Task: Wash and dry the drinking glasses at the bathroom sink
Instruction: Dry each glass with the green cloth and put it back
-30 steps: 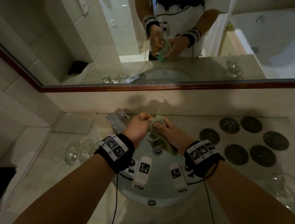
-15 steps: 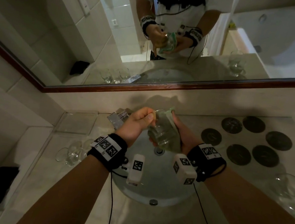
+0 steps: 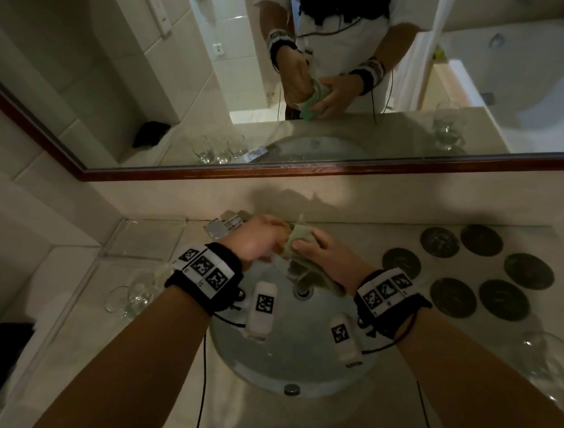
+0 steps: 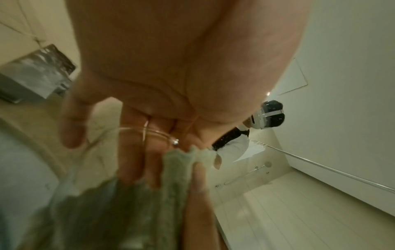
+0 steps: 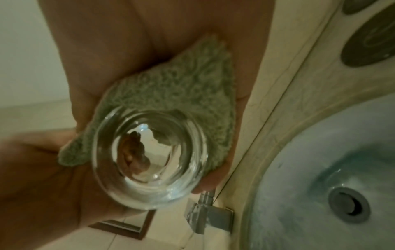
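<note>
Over the sink basin (image 3: 288, 361) both hands hold one clear drinking glass (image 5: 149, 160) wrapped in a green cloth (image 3: 301, 236). My right hand (image 3: 324, 255) cups the glass's side with the cloth (image 5: 171, 84) between palm and glass. My left hand (image 3: 261, 242) grips the glass rim (image 4: 147, 132), fingers reaching inside and thumb outside, next to the cloth (image 4: 128, 211). In the head view the cloth and hands hide almost all of the glass. Its thick base faces the right wrist camera.
Several clear glasses (image 3: 137, 296) stand on the counter left of the basin, with another glass (image 3: 547, 356) at the right. Dark round coasters (image 3: 450, 297) lie right of the sink. A chrome faucet (image 3: 225, 227) sits behind my left hand, beside a clear tray (image 3: 149, 236).
Half a second ago the glass was tipped up and plainly visible between the hands. Now the hands have turned and closed together, and the cloth covers the glass again.
</note>
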The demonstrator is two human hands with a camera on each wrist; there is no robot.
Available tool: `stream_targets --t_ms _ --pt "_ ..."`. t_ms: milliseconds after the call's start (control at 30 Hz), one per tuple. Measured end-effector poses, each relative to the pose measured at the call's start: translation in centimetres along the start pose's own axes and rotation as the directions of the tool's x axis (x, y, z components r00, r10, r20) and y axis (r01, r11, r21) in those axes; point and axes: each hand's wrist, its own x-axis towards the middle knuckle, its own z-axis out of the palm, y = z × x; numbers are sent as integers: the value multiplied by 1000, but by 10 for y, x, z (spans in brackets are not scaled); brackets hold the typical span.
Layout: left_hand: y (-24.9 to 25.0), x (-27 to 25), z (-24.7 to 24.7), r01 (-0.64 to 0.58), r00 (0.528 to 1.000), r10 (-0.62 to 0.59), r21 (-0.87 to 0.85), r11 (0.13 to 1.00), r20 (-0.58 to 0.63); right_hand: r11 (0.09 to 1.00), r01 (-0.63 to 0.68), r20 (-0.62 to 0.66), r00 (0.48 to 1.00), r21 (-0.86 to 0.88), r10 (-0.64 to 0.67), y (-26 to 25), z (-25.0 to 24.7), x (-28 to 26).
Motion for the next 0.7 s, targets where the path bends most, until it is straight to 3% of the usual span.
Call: stream_targets --t_ms 167,333,500,700 --pt "10 3 11 168 985 -168 -4 986 27 959 119 -13 992 -258 -127 5 0 -1" --pt "9 7 14 281 960 -278 -146 949 39 889 176 -28 978 -422 -207 11 0 -3" --pt "1 14 24 214 976 -217 -107 971 -21 859 201 -49 966 -471 -252 16 5 0" --pt "-15 17 31 70 992 -94 -272 960 -78 916 127 -81 982 -380 -170 14 -1 6"
